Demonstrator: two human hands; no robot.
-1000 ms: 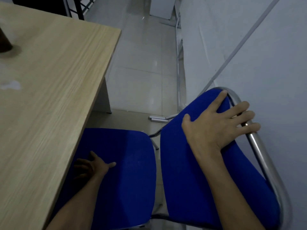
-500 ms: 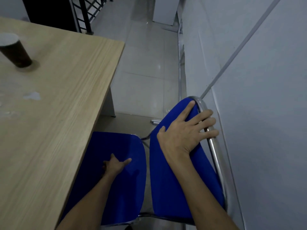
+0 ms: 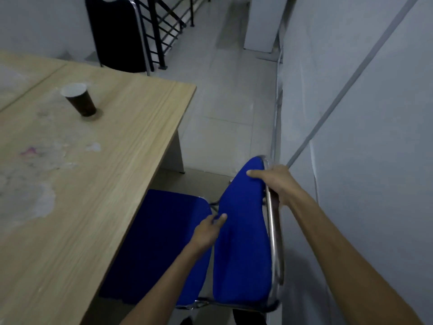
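Wooden table (image 3: 93, 184) is filling the 9 o'clock side, with 1 dark cup (image 3: 79, 99) standing on it at 10 o'clock. At 5 o'clock I am seeing the blue chair (image 3: 241, 254): the right hand (image 3: 278, 184) is grasping its chrome-edged backrest top, and the left hand (image 3: 207, 231) is lying released, fingers straight, against the backrest's front.

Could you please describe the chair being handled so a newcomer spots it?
Find the wooden table; between it and the grey wall stands the blue chair. Unlike the black chair beyond, it is blue, its backrest gripped by the right hand.
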